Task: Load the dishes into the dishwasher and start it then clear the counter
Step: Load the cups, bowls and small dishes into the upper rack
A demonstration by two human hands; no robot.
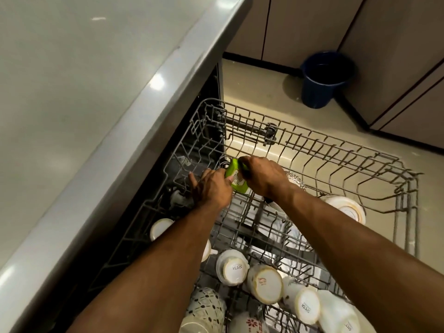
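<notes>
Both hands hold a green bottle over the pulled-out upper rack of the dishwasher.

The right hand [263, 177] is curled around the top end of the green bottle [236, 176], which lies tilted above the far left part of the wire rack [336, 150]; the left hand [211, 188] meets the bottle's labelled side, thumb against it, while its other fingers reach straight towards the rack's left edge. Upturned white cups [265, 287] and bowls [346, 207] sit in the near and right parts of the rack, two bases marked "SISTA". The grey surface [84, 92] runs along the left, above the open machine. A dark blue bucket [323, 80] stands on the floor [264, 92] in the far corner, beside the cabinet doors [300, 27].
</notes>
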